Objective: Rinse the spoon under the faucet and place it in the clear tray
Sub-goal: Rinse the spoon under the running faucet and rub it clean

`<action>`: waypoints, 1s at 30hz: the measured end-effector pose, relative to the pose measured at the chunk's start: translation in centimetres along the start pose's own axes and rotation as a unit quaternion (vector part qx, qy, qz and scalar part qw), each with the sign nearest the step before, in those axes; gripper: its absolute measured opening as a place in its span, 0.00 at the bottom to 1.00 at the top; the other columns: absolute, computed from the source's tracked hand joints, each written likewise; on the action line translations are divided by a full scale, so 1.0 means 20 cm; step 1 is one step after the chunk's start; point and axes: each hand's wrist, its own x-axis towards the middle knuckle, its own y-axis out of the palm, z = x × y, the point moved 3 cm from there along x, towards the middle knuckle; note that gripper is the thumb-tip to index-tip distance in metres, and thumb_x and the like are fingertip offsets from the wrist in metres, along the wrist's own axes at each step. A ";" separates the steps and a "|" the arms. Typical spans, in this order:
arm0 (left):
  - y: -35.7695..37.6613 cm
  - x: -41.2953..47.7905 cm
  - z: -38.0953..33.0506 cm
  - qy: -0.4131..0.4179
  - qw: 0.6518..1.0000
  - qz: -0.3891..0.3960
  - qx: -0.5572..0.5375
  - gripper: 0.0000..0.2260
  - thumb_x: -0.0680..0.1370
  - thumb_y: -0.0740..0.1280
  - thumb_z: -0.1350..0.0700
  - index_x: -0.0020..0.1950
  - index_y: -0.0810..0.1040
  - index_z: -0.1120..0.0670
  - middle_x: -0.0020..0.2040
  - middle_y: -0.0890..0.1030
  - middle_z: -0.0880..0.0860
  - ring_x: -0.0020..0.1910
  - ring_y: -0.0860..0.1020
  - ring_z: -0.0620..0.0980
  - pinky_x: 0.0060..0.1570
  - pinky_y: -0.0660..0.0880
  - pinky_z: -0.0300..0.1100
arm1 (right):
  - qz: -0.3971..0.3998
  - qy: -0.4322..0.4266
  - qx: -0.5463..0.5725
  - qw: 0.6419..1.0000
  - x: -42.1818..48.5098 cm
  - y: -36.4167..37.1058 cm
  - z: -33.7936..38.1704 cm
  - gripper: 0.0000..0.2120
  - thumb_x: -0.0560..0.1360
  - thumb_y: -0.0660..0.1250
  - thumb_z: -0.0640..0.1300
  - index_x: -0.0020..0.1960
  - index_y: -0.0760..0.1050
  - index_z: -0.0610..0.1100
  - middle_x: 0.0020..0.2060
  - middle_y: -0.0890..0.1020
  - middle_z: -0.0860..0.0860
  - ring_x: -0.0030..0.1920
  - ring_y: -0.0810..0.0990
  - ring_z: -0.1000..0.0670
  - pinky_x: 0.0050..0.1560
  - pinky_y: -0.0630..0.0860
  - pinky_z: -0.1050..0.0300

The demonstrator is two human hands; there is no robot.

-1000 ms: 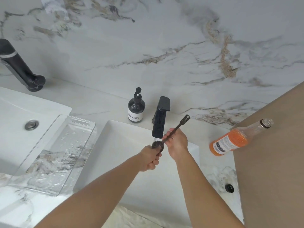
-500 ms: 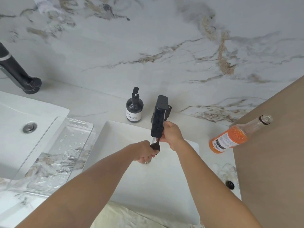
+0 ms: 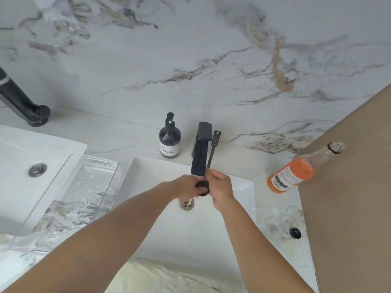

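While your right hand (image 3: 220, 187) grips the spoon (image 3: 212, 149) by its lower handle, the bowl sits under the faucet (image 3: 200, 151) at frame centre, above the sink (image 3: 239, 208). Your left hand (image 3: 186, 187) closes its fingers against the bowl. The clear tray (image 3: 69, 199) lies at the left of the frame, well apart from the spoon.
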 end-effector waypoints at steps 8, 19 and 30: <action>-0.12 -0.03 0.07 -0.003 0.993 -0.111 0.032 0.16 0.81 0.60 0.48 0.44 0.79 0.58 0.36 0.77 0.55 0.37 0.77 0.57 0.38 0.73 0.44 | 0.039 0.108 0.168 0.979 -0.05 -0.03 -0.05 0.12 0.80 0.65 0.41 0.51 0.79 0.31 0.46 0.85 0.38 0.49 0.86 0.38 0.51 0.83 0.47; 0.10 -0.08 0.04 -0.046 0.806 -0.165 -0.567 0.13 0.78 0.62 0.67 0.38 0.81 0.59 0.34 0.81 0.57 0.25 0.77 0.49 0.30 0.75 0.38 | -0.031 0.203 0.402 0.892 -0.15 0.03 -0.14 0.09 0.80 0.64 0.40 0.53 0.75 0.33 0.39 0.84 0.41 0.36 0.85 0.44 0.34 0.84 0.54; 0.08 -0.10 0.07 -0.141 0.784 -0.088 -0.598 0.10 0.82 0.55 0.64 0.45 0.73 0.61 0.33 0.75 0.57 0.24 0.68 0.47 0.19 0.64 0.33 | -0.118 -0.282 -0.558 0.772 -0.19 -0.12 0.00 0.20 0.78 0.62 0.58 0.64 0.75 0.48 0.63 0.73 0.46 0.64 0.69 0.41 0.62 0.70 0.47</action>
